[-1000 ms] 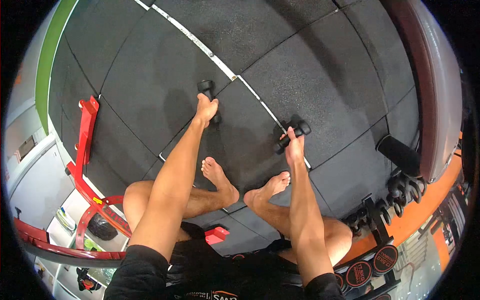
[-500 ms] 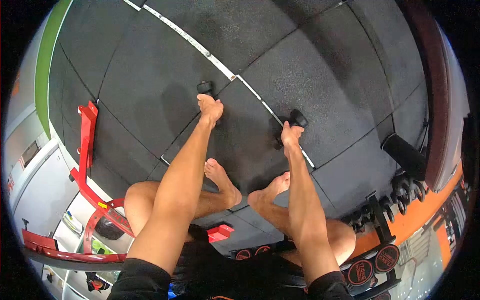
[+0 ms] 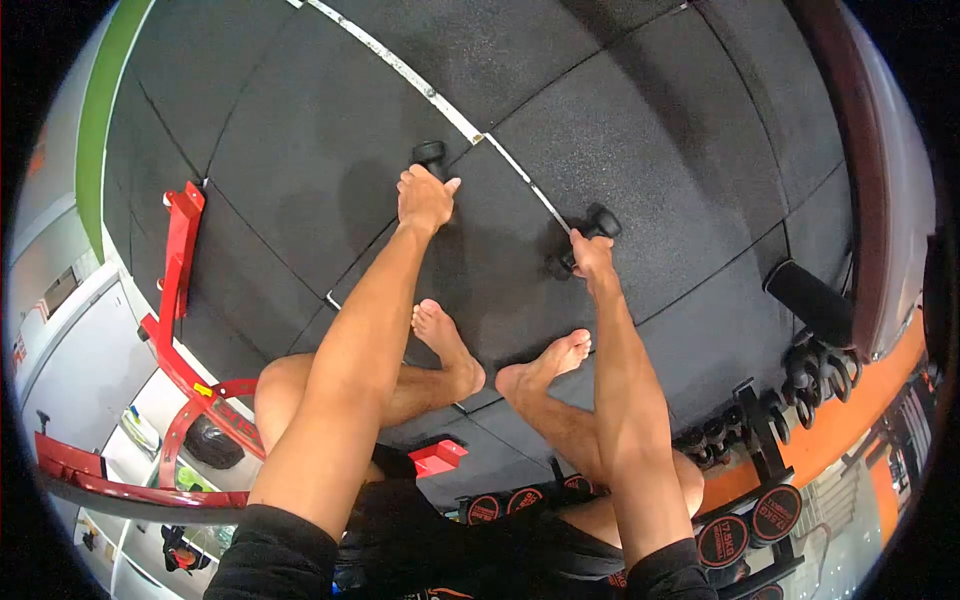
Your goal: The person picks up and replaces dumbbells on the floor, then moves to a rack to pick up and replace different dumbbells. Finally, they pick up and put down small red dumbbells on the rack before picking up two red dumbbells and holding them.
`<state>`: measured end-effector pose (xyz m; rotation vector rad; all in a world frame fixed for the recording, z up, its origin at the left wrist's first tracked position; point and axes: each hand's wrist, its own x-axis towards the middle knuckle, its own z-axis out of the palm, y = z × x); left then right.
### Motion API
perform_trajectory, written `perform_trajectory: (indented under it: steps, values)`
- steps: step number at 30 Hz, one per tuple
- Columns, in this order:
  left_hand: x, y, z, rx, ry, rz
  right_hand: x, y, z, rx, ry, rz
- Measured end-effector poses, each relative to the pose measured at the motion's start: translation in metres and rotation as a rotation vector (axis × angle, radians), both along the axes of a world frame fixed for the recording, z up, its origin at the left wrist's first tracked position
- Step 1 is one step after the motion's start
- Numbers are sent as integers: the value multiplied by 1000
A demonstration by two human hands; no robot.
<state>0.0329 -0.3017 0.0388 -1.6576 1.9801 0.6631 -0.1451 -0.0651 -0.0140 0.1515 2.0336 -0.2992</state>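
Both arms reach out in front of me, each hand closed around a small black dumbbell. My left hand (image 3: pixel 427 200) wraps the handle of one dumbbell (image 3: pixel 430 153), whose far head shows beyond the fingers while the rest is hidden by the hand. To the right, my right hand (image 3: pixel 592 253) grips a second dumbbell (image 3: pixel 603 221), its two heads sticking out on either side of the fist. Below both lies the black rubber mat floor (image 3: pixel 510 280). My bare feet (image 3: pixel 545 362) show between the forearms.
A red metal frame (image 3: pixel 180 260) stands on the left, beside white shelving. At lower right is a rack (image 3: pixel 770 440) with dumbbells, some marked 17.5 KG (image 3: pixel 722 540). A padded bench (image 3: pixel 885 200) and black roller (image 3: pixel 808 302) line the right edge. A white line (image 3: pixel 400 65) crosses the mats.
Both hands, still holding the dumbbells, have shifted slightly right and farther out in view. The right foot shows more fully now. The camera view has tilted a little.
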Motion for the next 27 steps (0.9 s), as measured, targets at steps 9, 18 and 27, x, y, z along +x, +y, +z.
perform_trajectory:
  steps: [9,18,27]
  values:
    - [46,56,135,-33,210,-69,33,92,120,-309,-108,-370]
    - [51,140,359,205,511,6,64,124,366,-564,0,-295]
    - [-5,157,570,630,708,59,29,145,605,-765,-27,-203]
